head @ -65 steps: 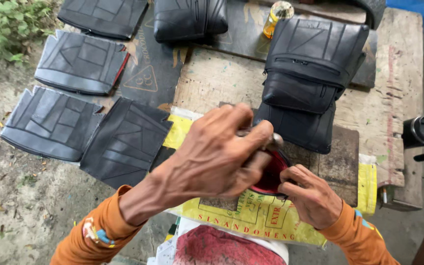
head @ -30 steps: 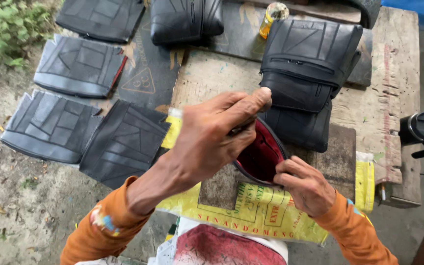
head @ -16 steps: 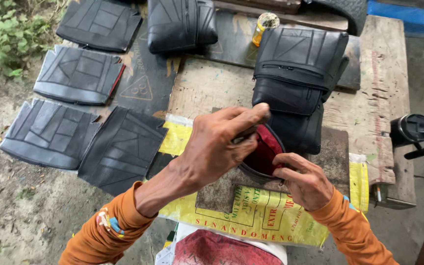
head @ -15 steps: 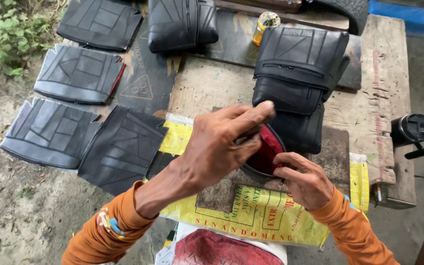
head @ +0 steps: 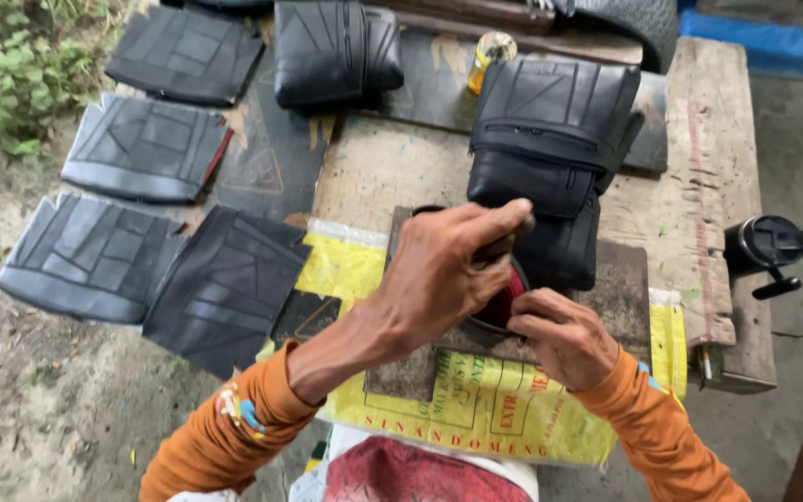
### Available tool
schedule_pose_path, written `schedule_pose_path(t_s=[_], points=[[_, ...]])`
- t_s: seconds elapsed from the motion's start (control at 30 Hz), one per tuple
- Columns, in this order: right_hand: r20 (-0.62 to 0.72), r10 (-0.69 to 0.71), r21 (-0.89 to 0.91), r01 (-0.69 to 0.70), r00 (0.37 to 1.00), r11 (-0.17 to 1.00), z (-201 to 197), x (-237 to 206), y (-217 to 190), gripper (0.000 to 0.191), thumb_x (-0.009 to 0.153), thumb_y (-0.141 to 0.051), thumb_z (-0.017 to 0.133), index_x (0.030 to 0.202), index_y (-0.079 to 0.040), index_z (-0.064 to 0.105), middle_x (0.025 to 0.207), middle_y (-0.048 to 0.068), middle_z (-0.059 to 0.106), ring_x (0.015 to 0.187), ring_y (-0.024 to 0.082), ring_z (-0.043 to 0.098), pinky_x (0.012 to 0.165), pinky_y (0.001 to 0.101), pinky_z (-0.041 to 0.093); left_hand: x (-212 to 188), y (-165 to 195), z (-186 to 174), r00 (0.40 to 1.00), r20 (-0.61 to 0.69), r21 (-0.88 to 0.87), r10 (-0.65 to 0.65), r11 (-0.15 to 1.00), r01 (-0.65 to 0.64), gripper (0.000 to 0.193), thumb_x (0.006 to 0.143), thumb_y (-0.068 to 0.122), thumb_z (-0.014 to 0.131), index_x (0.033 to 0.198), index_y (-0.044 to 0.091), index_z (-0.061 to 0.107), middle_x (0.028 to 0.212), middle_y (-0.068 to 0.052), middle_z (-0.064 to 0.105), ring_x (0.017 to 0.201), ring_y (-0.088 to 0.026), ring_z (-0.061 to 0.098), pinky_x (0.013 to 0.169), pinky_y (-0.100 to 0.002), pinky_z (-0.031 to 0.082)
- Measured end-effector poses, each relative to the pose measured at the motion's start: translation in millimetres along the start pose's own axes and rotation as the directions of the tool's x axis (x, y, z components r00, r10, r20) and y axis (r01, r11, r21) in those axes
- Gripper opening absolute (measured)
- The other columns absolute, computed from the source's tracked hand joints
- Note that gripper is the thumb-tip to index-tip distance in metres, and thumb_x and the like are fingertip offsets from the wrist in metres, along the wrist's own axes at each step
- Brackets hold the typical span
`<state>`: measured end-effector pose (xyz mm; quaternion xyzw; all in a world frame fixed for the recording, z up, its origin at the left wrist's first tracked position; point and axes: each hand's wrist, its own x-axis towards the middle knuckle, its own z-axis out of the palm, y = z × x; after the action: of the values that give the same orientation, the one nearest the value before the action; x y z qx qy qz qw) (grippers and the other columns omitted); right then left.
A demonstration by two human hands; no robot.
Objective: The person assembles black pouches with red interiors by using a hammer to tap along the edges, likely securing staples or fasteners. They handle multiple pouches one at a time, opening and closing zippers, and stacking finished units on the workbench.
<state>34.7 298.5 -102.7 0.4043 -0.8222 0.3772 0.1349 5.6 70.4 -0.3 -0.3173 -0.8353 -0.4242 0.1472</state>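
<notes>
A small black pouch with a red lining (head: 511, 296) lies on a dark flat slab (head: 623, 296) in front of me. My left hand (head: 443, 279) arches over the pouch, thumb and fingers pinched on its far rim, and hides most of the opening. My right hand (head: 561, 336) pinches the near rim from the right. Just behind the pouch, touching it, stands a stack of finished black zip bags (head: 550, 130).
The slab rests on a yellow printed sack (head: 476, 414) over a worn wooden bench (head: 710, 177). Several black stitched panels (head: 146, 149) lie on the ground at the left. A black bag (head: 327, 51), a small yellow bottle (head: 492, 48) and a black device (head: 769, 246) stand around.
My left hand has shifted over the pouch, so less of the red lining shows than a second ago. The right hand keeps its hold on the near rim.
</notes>
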Motion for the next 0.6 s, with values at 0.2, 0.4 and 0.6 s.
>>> schedule_pose_path(t_s=[0.2, 0.4, 0.6], points=[[0.011, -0.035, 0.034, 0.035, 0.999, 0.999, -1.9, 2.9, 0.8, 0.033, 0.065, 0.011, 0.058, 0.095, 0.002, 0.067, 0.101, 0.018, 0.065, 0.091, 0.037, 0.066, 0.078, 0.0427, 0.055, 5.7, -0.8, 3.2, 0.994, 0.067, -0.048, -0.090, 0.994, 0.094, 0.059, 0.089, 0.013, 0.078, 0.142, 0.002, 0.056, 0.122, -0.019, 0.072, 0.104, -0.028, 0.072, 0.090, -0.033, 0.057], [-0.051, -0.058, -0.016, 0.057, 0.997, 0.998, 2.3, -5.4, 4.6, 0.032, 0.073, 0.011, 0.054, 0.100, -0.001, 0.068, 0.108, 0.020, 0.066, 0.102, 0.042, 0.066, 0.088, 0.0456, 0.054, 3.2, -9.8, 2.6, 0.923, 0.366, -0.650, -0.122, 0.676, 0.347, 0.051, 0.096, 0.014, 0.071, 0.144, 0.005, 0.058, 0.129, -0.008, 0.068, 0.115, -0.013, 0.065, 0.101, -0.029, 0.057], [-0.071, -0.012, -0.010, 0.011, 0.997, 1.000, 5.8, -10.8, 8.3, 0.041, 0.078, 0.013, 0.053, 0.110, -0.003, 0.071, 0.114, 0.019, 0.068, 0.106, 0.038, 0.068, 0.091, 0.0438, 0.056, -12.1, 11.9, 29.5, 0.956, 0.199, -0.714, -0.215, 0.637, 0.292, 0.038, 0.098, 0.011, 0.069, 0.135, 0.004, 0.067, 0.118, -0.007, 0.072, 0.106, -0.011, 0.065, 0.094, -0.028, 0.057]])
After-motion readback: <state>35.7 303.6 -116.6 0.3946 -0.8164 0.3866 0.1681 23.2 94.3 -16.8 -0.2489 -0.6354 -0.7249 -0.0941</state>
